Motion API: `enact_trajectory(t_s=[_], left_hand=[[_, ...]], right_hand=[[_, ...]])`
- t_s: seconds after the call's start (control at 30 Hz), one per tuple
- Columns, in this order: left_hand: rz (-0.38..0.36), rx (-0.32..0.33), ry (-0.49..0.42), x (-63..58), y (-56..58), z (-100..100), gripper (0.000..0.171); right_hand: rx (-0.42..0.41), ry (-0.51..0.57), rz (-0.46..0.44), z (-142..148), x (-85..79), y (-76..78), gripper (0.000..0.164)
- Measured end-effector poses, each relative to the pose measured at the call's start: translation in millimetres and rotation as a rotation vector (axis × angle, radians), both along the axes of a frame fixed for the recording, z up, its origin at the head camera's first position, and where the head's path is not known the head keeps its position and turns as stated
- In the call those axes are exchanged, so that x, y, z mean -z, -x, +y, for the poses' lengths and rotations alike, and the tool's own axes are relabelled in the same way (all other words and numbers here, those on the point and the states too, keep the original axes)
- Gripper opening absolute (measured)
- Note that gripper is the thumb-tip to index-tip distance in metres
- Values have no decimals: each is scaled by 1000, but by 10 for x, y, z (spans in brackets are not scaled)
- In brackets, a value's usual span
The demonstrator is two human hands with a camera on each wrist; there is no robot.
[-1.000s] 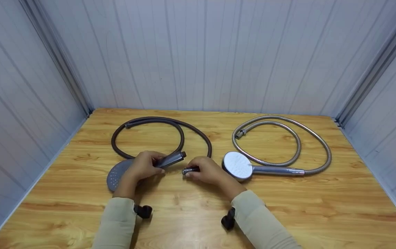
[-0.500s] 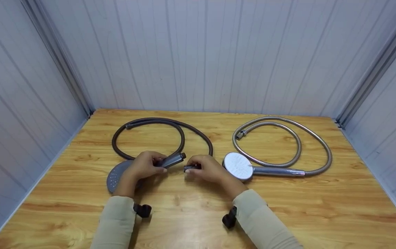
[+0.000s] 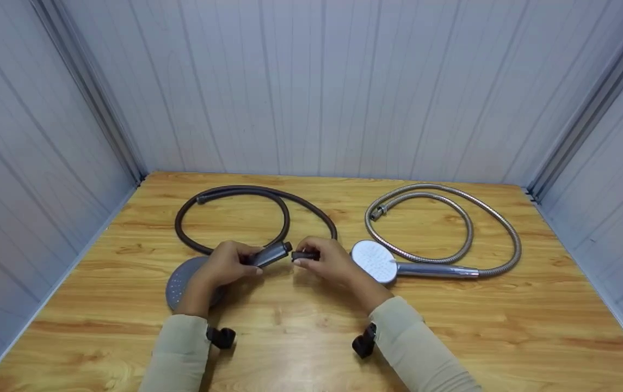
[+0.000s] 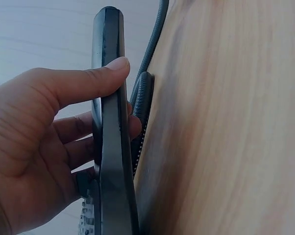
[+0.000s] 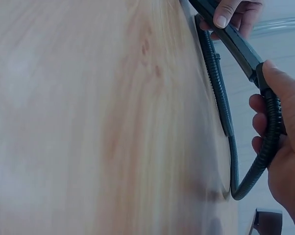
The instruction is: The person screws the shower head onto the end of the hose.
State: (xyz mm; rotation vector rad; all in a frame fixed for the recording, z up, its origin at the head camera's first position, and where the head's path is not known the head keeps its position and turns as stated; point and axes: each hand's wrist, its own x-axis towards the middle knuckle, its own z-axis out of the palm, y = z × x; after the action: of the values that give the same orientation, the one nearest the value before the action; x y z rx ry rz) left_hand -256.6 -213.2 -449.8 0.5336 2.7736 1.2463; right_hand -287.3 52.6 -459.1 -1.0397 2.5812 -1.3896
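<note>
My left hand (image 3: 227, 265) holds a dark grey shower head (image 3: 180, 279) by its handle, thumb on one side and fingers on the other. The spray disc is partly hidden behind the wrist, and the handle's threaded end points up to the right. In the left wrist view the handle (image 4: 112, 147) stands nearly upright in the grip. Between thumb and fingers my right hand (image 3: 335, 264) pinches the end fitting of a black shower hose (image 3: 177, 220). A narrow gap separates fitting and handle end in the head view. In the right wrist view they line up, and contact cannot be told.
To the right lies a chrome shower head (image 3: 375, 261) with a white face, joined to a coiled metal hose (image 3: 518, 242). The black hose's other end lies in its coil at the back left. Panel walls (image 3: 311, 92) enclose the wooden table (image 3: 534, 326).
My right hand has lifted and turned the hose fitting slightly, so that it faces the handle's end more squarely. The left hand and shower head have dipped slightly.
</note>
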Motion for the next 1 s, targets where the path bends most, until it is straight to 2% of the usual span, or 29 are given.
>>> enact_trajectory(t_s=[0.2, 0.43, 0.8, 1.0], left_hand=[[-3, -10, 21, -78, -58, 23, 43], [36, 4, 58, -161, -100, 46, 42], [74, -13, 103, -231, -162, 94, 42], [71, -30, 138, -267, -190, 131, 42]], right_hand=[[20, 16, 17, 19, -38, 8, 18], [43, -5, 111, 46, -66, 14, 17], [55, -7, 170, 62, -75, 18, 17], [46, 6, 191, 63, -84, -16, 18]])
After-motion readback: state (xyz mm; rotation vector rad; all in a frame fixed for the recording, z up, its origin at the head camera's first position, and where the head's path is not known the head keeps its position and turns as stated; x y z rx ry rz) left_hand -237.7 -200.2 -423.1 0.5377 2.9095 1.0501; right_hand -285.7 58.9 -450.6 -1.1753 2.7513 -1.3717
